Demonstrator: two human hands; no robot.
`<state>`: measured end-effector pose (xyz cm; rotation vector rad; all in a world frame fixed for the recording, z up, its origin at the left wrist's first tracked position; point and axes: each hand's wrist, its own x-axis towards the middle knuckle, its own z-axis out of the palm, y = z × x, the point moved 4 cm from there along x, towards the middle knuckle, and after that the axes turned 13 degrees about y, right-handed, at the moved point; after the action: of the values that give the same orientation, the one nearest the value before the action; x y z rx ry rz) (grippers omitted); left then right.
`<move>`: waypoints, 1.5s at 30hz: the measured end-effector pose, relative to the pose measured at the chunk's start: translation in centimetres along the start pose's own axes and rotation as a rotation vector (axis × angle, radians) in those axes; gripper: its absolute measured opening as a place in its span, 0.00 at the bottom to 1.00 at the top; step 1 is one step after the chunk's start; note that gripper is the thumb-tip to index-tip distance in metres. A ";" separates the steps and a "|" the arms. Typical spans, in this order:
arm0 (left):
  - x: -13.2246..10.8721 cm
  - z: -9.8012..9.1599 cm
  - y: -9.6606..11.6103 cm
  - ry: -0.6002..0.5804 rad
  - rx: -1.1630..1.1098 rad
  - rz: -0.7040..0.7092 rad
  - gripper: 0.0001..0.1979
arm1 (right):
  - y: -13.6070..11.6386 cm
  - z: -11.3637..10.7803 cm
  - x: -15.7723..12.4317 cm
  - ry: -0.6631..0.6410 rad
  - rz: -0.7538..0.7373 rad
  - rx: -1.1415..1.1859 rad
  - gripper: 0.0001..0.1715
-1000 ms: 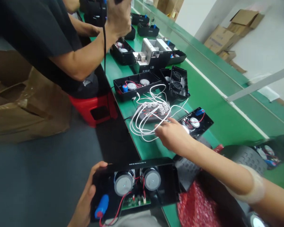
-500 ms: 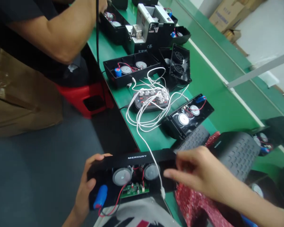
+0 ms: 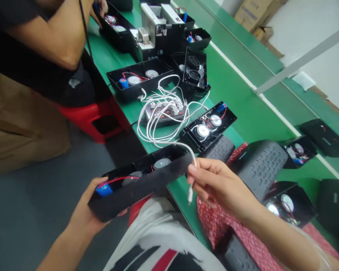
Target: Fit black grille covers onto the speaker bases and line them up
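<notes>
My left hand (image 3: pixel 87 210) grips the left end of an open black speaker housing (image 3: pixel 147 188), tilted with its long side wall facing me. Inside it show two round grey speaker drivers and a blue battery (image 3: pixel 104 189) on red wires. My right hand (image 3: pixel 211 180), at the housing's right end, pinches a white USB cable (image 3: pixel 194 160) between thumb and fingers. The cable's plug (image 3: pixel 190 196) hangs free below the fingers, outside the housing. Its other end runs back into a tangle of white cables at a multi-port charger (image 3: pixel 166 113). The housing's circuit board is hidden.
Several open speaker housings (image 3: pixel 209 128) lie along the green table (image 3: pixel 228 86). A black and silver machine (image 3: pixel 158 34) stands farther back. Grey textured speaker shells (image 3: pixel 260 165) and red bubble wrap (image 3: pixel 214 222) are at right. A co-worker's arm (image 3: pixel 62 37) and a red stool (image 3: pixel 96 120) are at left.
The housing has tipped so its side wall faces me, hiding the circuit board. My right hand has left the housing's end and now holds the cable, which earlier hung across the housing.
</notes>
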<state>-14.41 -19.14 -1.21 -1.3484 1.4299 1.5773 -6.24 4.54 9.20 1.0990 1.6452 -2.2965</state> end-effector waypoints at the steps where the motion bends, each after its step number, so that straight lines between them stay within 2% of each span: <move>1: 0.1 -0.2 -0.4 0.036 -0.015 -0.078 0.11 | -0.3 0.2 -0.2 0.024 -0.068 0.062 0.19; 3: -0.2 -0.2 -1.7 0.015 -0.087 -0.242 0.15 | -0.4 0.6 -0.3 0.079 -0.232 0.104 0.17; 5: -0.9 0.2 -2.9 -0.041 -0.206 -0.330 0.18 | 0.1 1.0 0.1 0.124 -0.396 0.092 0.17; 8: -2.0 0.5 -4.4 0.026 -0.313 -0.266 0.15 | 1.4 1.3 1.3 0.191 -0.539 0.098 0.13; 12: -3.3 0.9 -5.9 0.068 -0.375 -0.262 0.10 | 2.7 1.1 1.9 0.221 -0.669 -0.007 0.22; 15: -3.7 0.9 -6.7 0.076 -0.399 -0.262 0.09 | 3.4 1.2 1.1 0.181 -0.728 -0.168 0.10; 17: -3.9 1.0 -7.0 0.053 -0.395 -0.246 0.10 | 3.6 1.6 0.3 0.127 -0.838 -0.286 0.05; 20: -4.5 1.3 -7.3 -0.010 -0.384 -0.228 0.10 | 3.9 1.8 -0.7 0.106 -1.009 -0.378 0.09; 23: -5.0 1.5 -7.3 -0.045 -0.388 -0.200 0.10 | 4.1 1.3 -0.7 0.158 -0.999 -0.463 0.07; 25: -5.2 1.5 -7.2 -0.069 -0.390 -0.193 0.10 | 4.0 1.1 -0.9 0.160 -1.043 -0.522 0.08; 30: -5.5 1.6 -7.2 -0.121 -0.389 -0.176 0.10 | 3.3 1.8 -2.5 0.012 -1.265 -0.615 0.12; 35: -5.6 1.6 -7.4 -0.128 -0.378 -0.159 0.10 | 2.8 2.3 -3.5 -0.055 -1.313 -0.735 0.16; 40: -5.3 1.5 -7.6 -0.149 -0.359 -0.126 0.12 | 2.3 2.6 -3.2 -0.184 -1.195 -0.807 0.13; 45: -5.4 1.7 -7.7 -0.155 -0.367 -0.103 0.10 | 2.6 2.6 -2.9 -0.188 -1.132 -0.849 0.12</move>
<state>-6.24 -14.78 1.15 -1.4385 0.9942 1.8923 -4.13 0.38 9.27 -0.3318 3.1209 -1.4800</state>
